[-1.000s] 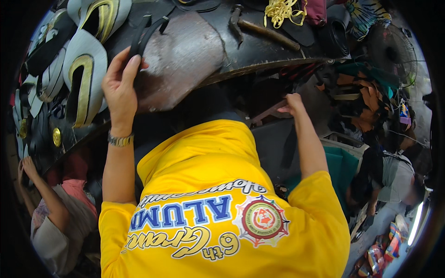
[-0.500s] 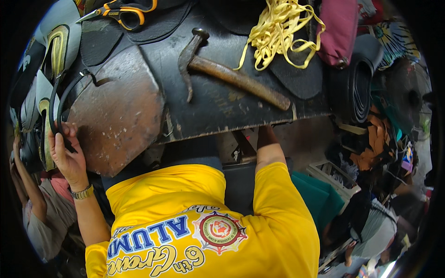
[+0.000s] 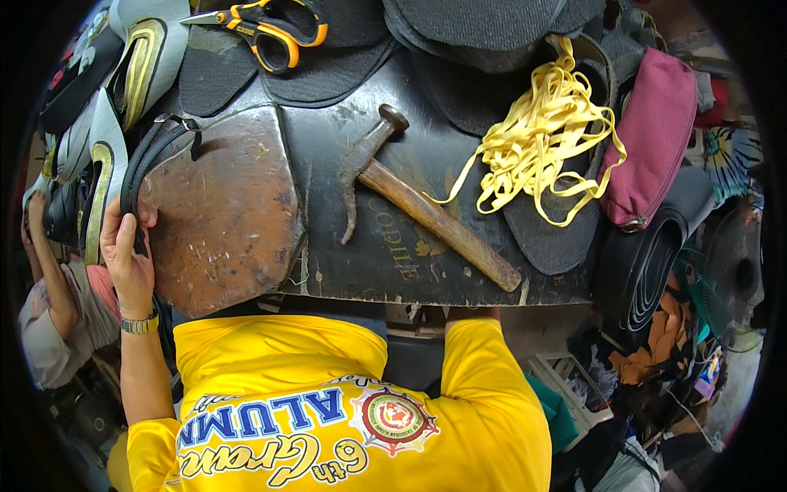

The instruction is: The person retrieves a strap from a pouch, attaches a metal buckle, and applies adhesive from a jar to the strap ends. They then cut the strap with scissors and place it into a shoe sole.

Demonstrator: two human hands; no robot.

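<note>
At the left table edge, my left hand (image 3: 129,254) pinches a thin black strap (image 3: 138,168) with a small metal buckle at its upper end. The strap curves along a worn brown board (image 3: 225,209) lying on the table. My right forearm (image 3: 471,313) goes under the table's front edge, and that hand is hidden there. Mid-table lies a hammer (image 3: 434,221) with a wooden handle and a curved claw. A heap of flat yellow lace (image 3: 545,135) is to its right, partly over black sole-shaped pieces (image 3: 549,234).
Orange-handled scissors (image 3: 275,37) lie at the far left. Grey straps with gold trim (image 3: 102,164) hang at the left edge. On the right are a maroon pouch (image 3: 652,135) and a rolled black sheet (image 3: 643,262). A person (image 3: 61,312) is at the far left.
The view has shifted, so the tabletop sits lower in it and more of the far side shows. My left hand still holds the strap. My right forearm is now mostly hidden under the table.
</note>
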